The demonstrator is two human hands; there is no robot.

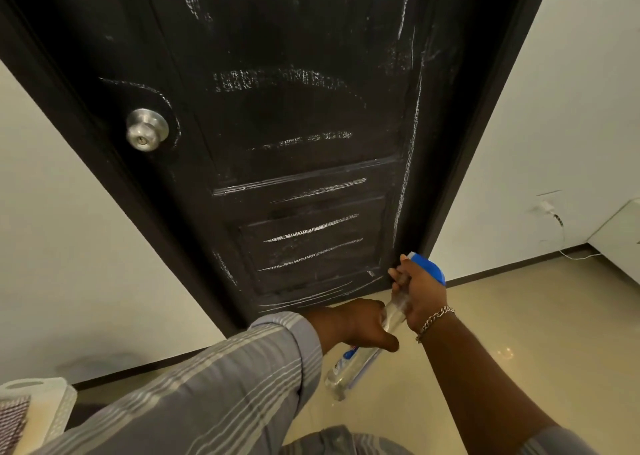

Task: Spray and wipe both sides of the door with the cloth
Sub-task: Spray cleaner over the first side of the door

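The black panelled door (294, 115) fills the middle of the view, streaked with white smears, and it has a silver knob (147, 129) on its left side. Near the door's lower right corner I hold a clear spray bottle (349, 364) with a blue trigger head (429, 268), tilted with the nozzle toward the door. My right hand (422, 298) grips the neck just under the trigger. Around the middle of the bottle my left hand (356, 326) is curled. A checked cloth (12, 420) lies in the bottom left corner, away from both hands.
A white perforated basket (59, 399) stands at the bottom left beside the cloth. White walls flank the door. On the right wall a plug (547, 208) sits in a socket with a white cable trailing to the tiled floor (519, 316). A white cabinet (620, 236) stands at far right.
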